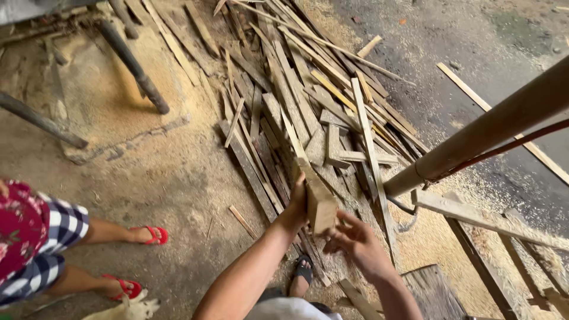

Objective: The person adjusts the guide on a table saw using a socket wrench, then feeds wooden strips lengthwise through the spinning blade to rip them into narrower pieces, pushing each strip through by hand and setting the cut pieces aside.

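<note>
Your left hand (294,208) wraps its fingers around a long wood offcut (315,195) at lower center, above the scrap pile (308,106). Your right hand (354,240), fingers loosely spread, reaches its end; it looks mid-pickup, needing firmer support.

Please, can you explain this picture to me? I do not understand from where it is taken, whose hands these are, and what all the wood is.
There is one picture, taken by a camera worn on a person's head, looking down. The two bare arms at the bottom belong to that person. The left hand holds a short wooden block in its grip; the right hand is open, its fingers just beside the block. Ahead lies a pile of thin wood strips on a floor covered with sawdust. A round wooden pole slants across the right. At the left stands another person in red sandals.
</note>
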A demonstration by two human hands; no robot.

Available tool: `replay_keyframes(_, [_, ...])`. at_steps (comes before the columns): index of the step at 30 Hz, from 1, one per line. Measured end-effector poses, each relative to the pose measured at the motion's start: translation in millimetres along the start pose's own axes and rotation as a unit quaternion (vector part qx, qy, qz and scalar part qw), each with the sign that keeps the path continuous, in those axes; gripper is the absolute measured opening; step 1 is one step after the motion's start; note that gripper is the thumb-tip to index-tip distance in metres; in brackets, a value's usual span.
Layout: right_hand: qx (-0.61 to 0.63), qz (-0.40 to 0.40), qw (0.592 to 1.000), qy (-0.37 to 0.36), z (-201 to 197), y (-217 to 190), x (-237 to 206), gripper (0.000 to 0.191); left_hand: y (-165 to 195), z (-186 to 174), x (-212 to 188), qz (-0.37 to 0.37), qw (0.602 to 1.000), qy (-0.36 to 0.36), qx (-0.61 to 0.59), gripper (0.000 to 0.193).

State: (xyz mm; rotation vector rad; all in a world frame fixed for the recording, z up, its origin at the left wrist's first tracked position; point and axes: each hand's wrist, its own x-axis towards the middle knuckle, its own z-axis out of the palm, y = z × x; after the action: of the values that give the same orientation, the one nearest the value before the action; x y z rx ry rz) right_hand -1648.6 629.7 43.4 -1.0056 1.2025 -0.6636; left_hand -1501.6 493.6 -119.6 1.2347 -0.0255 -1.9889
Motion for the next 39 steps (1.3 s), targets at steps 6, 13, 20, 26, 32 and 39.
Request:
replay_keyframes(6, [-0.074,-0.081,0.989,0.103,-59,-30,23,0.016,22,28,42,0.017,0.995,-0.096,-0.033,0.088])
replay_keyframes(13, [-0.027,-0.121,0.969,0.214,-95,-86,36,0.015,50,125,-5,0.066,0.987,-0.149,-0.007,0.069])
replay_keyframes(20, [-0.098,-0.338,0.877,0.326,-150,-162,10,0.016,71,265,-61,0.147,0.923,-0.356,-0.002,0.044])
replay_keyframes(26, [-0.129,-0.450,0.788,0.399,-190,-228,-31,0.009,62,363,-115,0.231,0.866,-0.443,0.017,0.042])
replay_keyframes(32, [-0.163,-0.591,0.660,0.435,-250,-341,-90,0.011,60,426,-188,0.327,0.854,-0.383,0.132,0.052])
replay_keyframes(39, [-0.307,-0.599,0.427,0.603,-333,-516,-157,0.015,80,507,-252,0.434,0.762,-0.459,0.143,0.054])
